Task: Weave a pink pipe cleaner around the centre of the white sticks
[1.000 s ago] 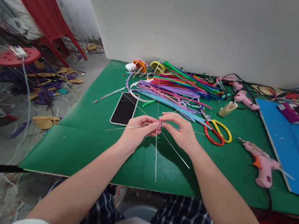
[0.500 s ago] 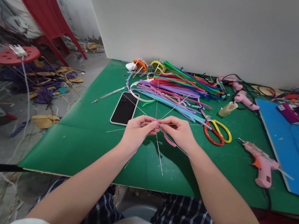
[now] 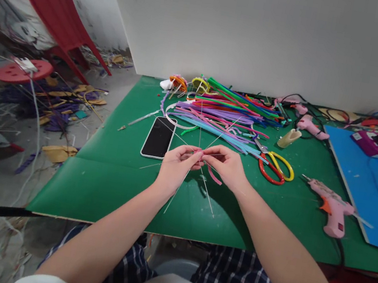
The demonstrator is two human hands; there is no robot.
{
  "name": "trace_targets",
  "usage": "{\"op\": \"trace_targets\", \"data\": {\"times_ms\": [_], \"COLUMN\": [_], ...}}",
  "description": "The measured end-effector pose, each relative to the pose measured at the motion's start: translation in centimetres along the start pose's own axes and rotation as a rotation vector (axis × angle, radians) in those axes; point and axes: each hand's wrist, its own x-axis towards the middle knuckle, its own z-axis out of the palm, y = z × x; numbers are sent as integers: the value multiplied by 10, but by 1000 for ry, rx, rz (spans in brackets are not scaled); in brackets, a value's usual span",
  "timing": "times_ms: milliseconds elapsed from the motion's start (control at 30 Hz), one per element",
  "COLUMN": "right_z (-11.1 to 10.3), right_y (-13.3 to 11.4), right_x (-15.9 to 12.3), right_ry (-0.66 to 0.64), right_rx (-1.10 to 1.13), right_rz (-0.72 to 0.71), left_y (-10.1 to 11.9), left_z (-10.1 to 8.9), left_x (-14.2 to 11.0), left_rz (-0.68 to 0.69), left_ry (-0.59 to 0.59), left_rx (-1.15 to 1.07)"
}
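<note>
My left hand (image 3: 177, 163) is closed, its thumb and fingers pinching the middle of a star of thin pale wires (image 3: 208, 197) that spread out in several directions above the table. Right beside it, my right hand (image 3: 227, 167) pinches a pink pipe cleaner (image 3: 215, 175) at the wire hub. The strip's loose end hangs in a curve beneath the right fingers. My fingertips nearly meet and hide most of the hub, so how the strip runs there is not visible. A phone (image 3: 158, 137) lies just left of the left hand.
Behind the hands lies a pile of coloured pipe cleaners (image 3: 223, 113). Scissors (image 3: 272, 168) with red and yellow handles, a pink glue gun (image 3: 332, 208) and a blue board (image 3: 363, 191) are to the right on the green table (image 3: 93, 188). A red chair (image 3: 55, 15) stands beyond its left side.
The wire star has turned slightly between my fingers, its near spokes swinging to the right. Both hands stay together at the hub, and the view has shifted a little.
</note>
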Motion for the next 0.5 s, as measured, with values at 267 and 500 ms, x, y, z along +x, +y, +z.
{"op": "trace_targets", "data": {"times_ms": [267, 500], "right_z": [-1, -1], "right_y": [1, 2], "right_x": [0, 0], "right_ry": [-13, -13], "right_rx": [9, -47], "right_rz": [-18, -15], "left_y": [-1, -3], "left_z": [1, 1], "left_x": [1, 3], "left_rz": [16, 16], "left_ry": [20, -8], "left_rx": [14, 42]}}
